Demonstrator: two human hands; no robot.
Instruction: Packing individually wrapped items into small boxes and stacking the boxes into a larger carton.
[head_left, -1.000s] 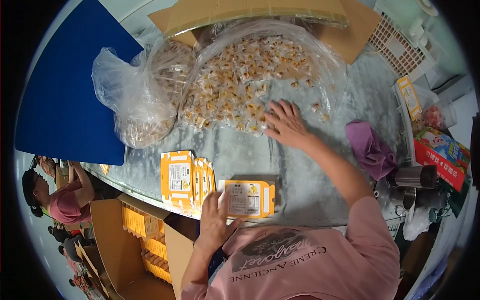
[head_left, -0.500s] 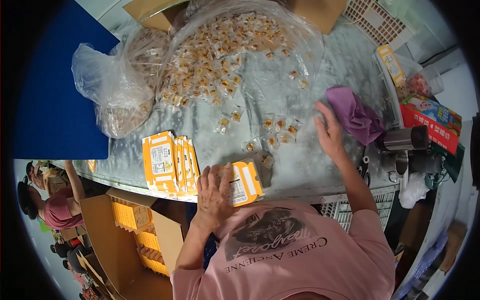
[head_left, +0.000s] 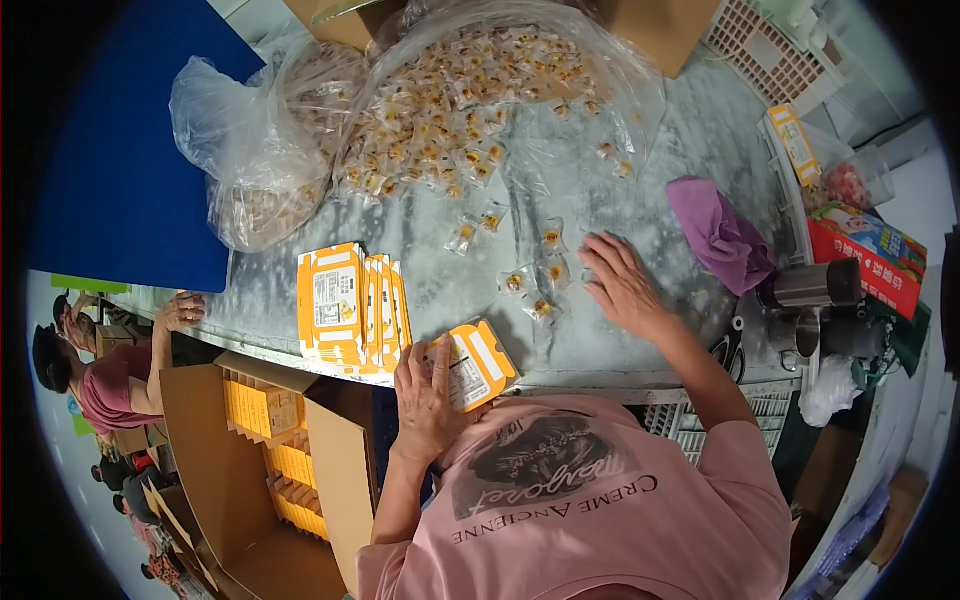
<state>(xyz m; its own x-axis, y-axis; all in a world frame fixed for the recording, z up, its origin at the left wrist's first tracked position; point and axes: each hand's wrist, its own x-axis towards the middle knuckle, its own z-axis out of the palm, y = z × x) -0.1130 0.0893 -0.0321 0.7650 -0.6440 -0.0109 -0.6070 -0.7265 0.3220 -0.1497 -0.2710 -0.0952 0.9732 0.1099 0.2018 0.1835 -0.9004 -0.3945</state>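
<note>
At the near edge of the table, my left hand grips a yellow and white cardboard box from its left side. The box is tilted, and its end flap faces right. My right hand is open, its fingers stretched low over the tabletop beside several small clear-wrapped sweets. Whether any sweets lie beneath those fingers is hidden. Left of the held box, a stack of flat yellow and white cartons leans together. Two more wrapped sweets lie farther back.
A large clear bag spills many wrapped sweets at the back, beside a knotted bag. A purple cloth, scissors and a metal cup lie right. An open carton holds yellow boxes. A co-worker's hand touches the table's left edge.
My right hand has moved left to the loose sweets, and fewer of them show there. My left hand keeps hold of the box. The view has shifted slightly.
</note>
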